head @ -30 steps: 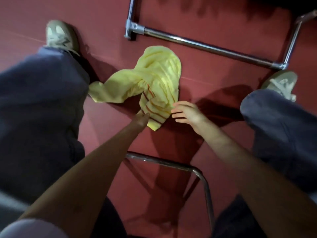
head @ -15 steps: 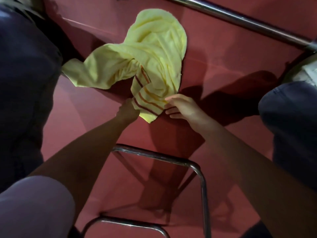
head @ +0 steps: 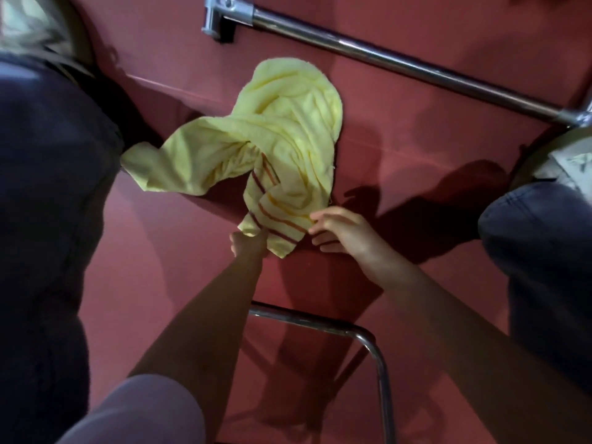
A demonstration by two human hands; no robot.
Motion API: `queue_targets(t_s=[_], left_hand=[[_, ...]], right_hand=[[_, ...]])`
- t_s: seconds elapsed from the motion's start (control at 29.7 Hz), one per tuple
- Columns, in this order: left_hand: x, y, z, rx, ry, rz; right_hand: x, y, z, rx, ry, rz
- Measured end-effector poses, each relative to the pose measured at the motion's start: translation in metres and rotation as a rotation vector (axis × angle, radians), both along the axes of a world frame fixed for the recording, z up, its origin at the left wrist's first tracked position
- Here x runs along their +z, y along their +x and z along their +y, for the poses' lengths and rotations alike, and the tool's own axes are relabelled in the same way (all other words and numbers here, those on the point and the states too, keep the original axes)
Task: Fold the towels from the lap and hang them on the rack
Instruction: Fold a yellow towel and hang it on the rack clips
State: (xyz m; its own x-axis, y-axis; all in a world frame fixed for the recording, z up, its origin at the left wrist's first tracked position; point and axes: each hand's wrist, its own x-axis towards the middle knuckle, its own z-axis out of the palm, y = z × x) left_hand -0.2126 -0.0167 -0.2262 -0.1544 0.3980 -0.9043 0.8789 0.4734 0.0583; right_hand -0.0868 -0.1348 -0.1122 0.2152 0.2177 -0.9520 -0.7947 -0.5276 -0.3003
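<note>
A crumpled yellow towel [head: 282,136] with red and orange stripes near one end lies on the red floor between my legs. My left hand [head: 248,243] pinches the striped corner at its near end. My right hand [head: 342,232] is just right of that corner, fingers spread, fingertips touching the towel's edge. A chrome rack bar [head: 400,64] runs across the floor beyond the towel, with a metal joint [head: 224,11] at its left end.
My dark-trousered legs [head: 48,219] flank the towel left and right [head: 544,267], a pale shoe [head: 570,158] showing at the right. A chrome chair or stool frame [head: 352,328] curves below my forearms.
The view shifted; the towel sits lower in frame than half a second ago. My left hand has closed on the striped corner and my right fingers have spread at its edge.
</note>
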Motion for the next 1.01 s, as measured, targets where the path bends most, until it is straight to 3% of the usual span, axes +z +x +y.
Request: queue_targets(t_s=[0.1,0.34,0.67,0.88,1.01], left_hand=[[-0.001,0.003,-0.005,0.212,0.098,0.015],[-0.008,0.008,-0.016,0.314,0.206,-0.107],[0.009,0.036,-0.016,0.100,0.106,-0.332],[0.083,0.062,0.011,-0.097,-0.031,-0.595],[0.134,0.078,0.023,-0.314,-0.166,-0.743]], right_hand=[[-0.003,-0.006,-0.008,-0.001,-0.010,0.024],[-0.019,-0.011,-0.014,0.024,-0.088,0.048],[-0.010,0.006,0.004,0.053,-0.049,-0.004],[0.052,0.014,0.002,-0.129,0.012,-0.275],[0.078,0.016,-0.001,-0.142,0.022,-0.454]])
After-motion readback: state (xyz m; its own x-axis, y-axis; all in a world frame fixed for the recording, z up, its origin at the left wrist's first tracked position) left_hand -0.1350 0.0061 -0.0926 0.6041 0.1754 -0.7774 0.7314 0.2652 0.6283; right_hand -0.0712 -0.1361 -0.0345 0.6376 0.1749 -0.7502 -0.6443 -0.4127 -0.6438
